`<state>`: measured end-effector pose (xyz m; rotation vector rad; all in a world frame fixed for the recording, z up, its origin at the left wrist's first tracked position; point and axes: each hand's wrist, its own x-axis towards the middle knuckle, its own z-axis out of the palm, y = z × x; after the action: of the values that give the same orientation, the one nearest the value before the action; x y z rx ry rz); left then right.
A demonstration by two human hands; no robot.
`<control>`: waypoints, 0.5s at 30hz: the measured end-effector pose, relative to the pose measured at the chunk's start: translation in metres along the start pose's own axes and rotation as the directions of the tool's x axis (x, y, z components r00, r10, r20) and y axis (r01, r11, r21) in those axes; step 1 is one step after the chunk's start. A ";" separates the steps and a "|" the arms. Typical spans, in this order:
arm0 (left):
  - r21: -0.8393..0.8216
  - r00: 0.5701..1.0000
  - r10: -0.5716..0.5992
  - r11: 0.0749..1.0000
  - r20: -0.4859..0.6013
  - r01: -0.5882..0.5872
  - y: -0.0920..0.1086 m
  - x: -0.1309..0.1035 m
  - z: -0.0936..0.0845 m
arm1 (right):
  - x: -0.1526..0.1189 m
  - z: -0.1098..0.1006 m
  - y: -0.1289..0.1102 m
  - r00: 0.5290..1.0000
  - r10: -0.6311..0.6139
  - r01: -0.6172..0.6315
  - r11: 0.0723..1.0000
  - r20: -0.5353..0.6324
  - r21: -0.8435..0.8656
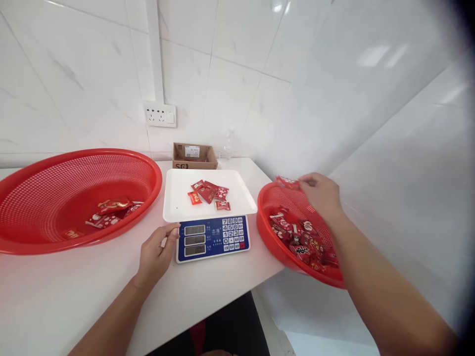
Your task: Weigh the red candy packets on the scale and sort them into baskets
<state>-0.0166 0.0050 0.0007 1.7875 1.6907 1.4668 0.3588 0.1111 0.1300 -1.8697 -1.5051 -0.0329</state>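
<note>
Above the far rim of the right red basket (270,242), my right hand (319,190) pinches a red packet (287,182). Several red packets (306,240) lie inside that basket. My left hand (159,247) rests at the left edge of the blue keypad panel of the scale (215,238), fingers closed together; whether anything small is between them is too hard to see. On the white weighing tray (178,198) sits a small group of red packets (208,192). The scale's display digits are faint.
A large red basket (148,198) with a few red packets (113,210) stands on the white table (111,277) at left. Behind the scale are a cardboard box (195,157) and a clear plastic item (228,143). A tiled wall with a socket (160,114) rises behind.
</note>
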 end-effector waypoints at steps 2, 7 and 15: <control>-0.002 1.000 -0.005 1.000 0.002 0.005 0.000 0.000 0.000 | 0.000 0.017 -0.028 0.999 -0.022 0.016 0.978 0.028 0.206; -0.006 1.000 0.001 1.000 -0.003 -0.001 0.001 0.001 -0.001 | -0.015 0.080 -0.083 0.978 -0.058 -0.044 0.883 0.202 0.467; -0.026 1.000 0.012 1.000 0.005 -0.012 0.001 0.001 -0.002 | -0.069 0.107 -0.100 0.783 -0.330 0.157 0.925 0.528 0.345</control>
<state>-0.0177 0.0045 0.0032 1.7897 1.6537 1.4811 0.2079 0.1169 0.0716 -1.4977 -2.0330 0.6590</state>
